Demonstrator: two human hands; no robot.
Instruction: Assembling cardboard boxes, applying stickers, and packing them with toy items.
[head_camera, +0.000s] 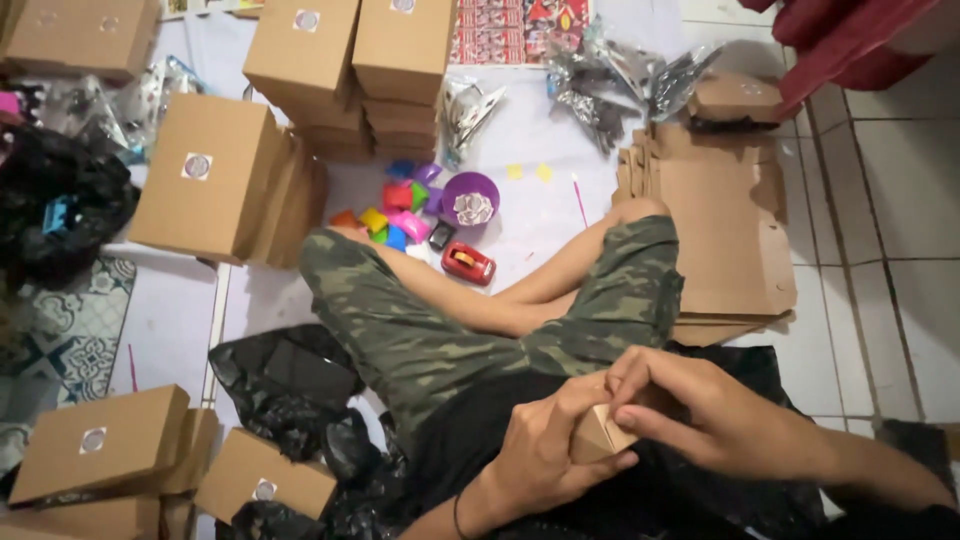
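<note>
I sit cross-legged on the floor in camouflage shorts (420, 330). My left hand (545, 450) and my right hand (705, 410) meet over my lap, both closed around a small piece of brown cardboard (598, 435). Only one corner of the cardboard shows between the fingers. My left hand cups it from below and the left. The fingers of my right hand lie across its top.
Flat unfolded cardboard blanks (720, 230) lie stacked at my right knee. Closed brown boxes with round stickers stand in stacks ahead (350, 70), to the left (210, 175) and near left (100, 440). A red tape dispenser (468, 262), purple cup (470, 197), small coloured pieces (395, 215) and black plastic bags (290, 390) surround my legs.
</note>
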